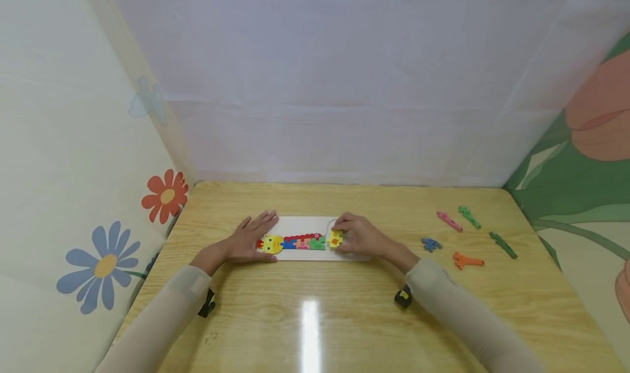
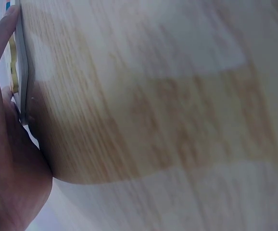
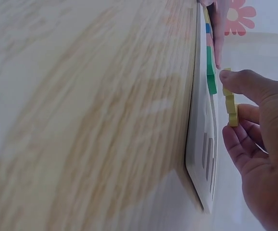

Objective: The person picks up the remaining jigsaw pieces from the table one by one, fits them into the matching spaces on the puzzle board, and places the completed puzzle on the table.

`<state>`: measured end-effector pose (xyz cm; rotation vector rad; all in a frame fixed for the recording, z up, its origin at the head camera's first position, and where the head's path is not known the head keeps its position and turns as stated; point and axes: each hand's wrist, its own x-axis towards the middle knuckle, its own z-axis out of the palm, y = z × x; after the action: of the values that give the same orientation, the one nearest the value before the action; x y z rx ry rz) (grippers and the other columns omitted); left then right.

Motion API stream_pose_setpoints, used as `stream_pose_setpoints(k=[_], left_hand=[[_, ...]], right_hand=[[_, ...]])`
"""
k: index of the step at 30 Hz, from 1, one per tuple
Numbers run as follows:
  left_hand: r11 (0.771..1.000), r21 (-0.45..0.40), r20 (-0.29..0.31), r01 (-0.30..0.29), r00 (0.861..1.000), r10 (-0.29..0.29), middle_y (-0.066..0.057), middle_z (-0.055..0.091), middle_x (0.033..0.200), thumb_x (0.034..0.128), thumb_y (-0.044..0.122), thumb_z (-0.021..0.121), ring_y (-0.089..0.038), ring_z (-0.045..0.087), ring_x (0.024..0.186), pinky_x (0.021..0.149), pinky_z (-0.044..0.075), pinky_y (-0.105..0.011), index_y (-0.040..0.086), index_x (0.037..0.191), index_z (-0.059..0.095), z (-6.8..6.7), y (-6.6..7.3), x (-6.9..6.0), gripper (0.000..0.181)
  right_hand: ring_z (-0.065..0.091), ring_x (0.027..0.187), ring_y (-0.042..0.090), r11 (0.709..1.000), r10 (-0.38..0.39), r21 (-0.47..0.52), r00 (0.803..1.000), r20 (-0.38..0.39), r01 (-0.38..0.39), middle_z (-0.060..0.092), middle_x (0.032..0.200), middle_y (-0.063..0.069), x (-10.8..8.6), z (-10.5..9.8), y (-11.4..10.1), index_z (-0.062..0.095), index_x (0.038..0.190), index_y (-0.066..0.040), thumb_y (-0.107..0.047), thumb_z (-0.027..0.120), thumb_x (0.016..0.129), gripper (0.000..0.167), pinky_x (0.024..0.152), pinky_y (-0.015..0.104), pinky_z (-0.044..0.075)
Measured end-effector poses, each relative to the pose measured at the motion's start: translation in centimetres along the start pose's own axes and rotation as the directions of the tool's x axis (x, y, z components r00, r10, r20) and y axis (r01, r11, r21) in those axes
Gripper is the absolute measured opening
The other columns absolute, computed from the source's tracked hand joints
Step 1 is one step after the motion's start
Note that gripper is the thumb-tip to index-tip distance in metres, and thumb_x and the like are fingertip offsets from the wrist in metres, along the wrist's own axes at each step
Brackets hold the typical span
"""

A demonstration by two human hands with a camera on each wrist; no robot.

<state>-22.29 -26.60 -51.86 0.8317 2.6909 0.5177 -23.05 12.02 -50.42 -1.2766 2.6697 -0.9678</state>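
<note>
A white puzzle board [image 1: 295, 256] lies on the table, holding a giraffe's yellow head piece [image 1: 272, 244] and a neck of blue, pink and green pieces [image 1: 303, 243]. My left hand [image 1: 248, 239] rests on the board's left end with fingers spread. Between thumb and fingers, my right hand [image 1: 361, 236] pinches a yellow puzzle piece [image 1: 336, 238] with an orange patch. In the right wrist view that yellow piece [image 3: 230, 103] is held just above the board [image 3: 202, 130], apart from the green piece [image 3: 211, 72]. Empty recesses show in the board there.
Loose puzzle pieces lie on the table's right side: a pink one [image 1: 450, 221], a light green one [image 1: 470, 217], a dark green one [image 1: 503, 245], a blue one [image 1: 431, 245] and an orange one [image 1: 468, 260]. A pale wall [image 1: 339, 116] rises behind the table.
</note>
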Motion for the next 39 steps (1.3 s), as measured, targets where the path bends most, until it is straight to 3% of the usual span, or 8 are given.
stream_pose_setpoints(k=[26,39], left_hand=[[1.0,0.002,-0.006,-0.007,1.0,0.007,-0.013,0.01,0.178,0.0878,0.069,0.071,-0.037,0.004,0.164,0.126,-0.001,-0.069,0.008,0.17,0.017,0.1,-0.1,0.0,0.116],[1.0,-0.008,-0.008,-0.005,1.0,0.005,-0.014,0.011,0.178,0.0875,0.067,0.073,-0.038,0.004,0.164,0.126,0.0,-0.069,0.008,0.17,0.018,-0.1,0.2,-0.1,0.116]], right_hand=[[0.066,0.11,0.024,0.999,-0.032,-0.001,0.999,0.006,0.032,0.069,0.122,0.011,0.8,1.2,-0.3,0.075,0.123,0.004,-0.02,0.093,0.082,0.05,0.099,0.038,0.056],[0.066,0.113,0.023,1.0,0.001,-0.02,1.0,0.028,-0.001,0.069,0.123,0.009,0.8,1.2,0.1,0.075,0.125,0.002,-0.023,0.093,0.082,0.052,0.103,0.039,0.055]])
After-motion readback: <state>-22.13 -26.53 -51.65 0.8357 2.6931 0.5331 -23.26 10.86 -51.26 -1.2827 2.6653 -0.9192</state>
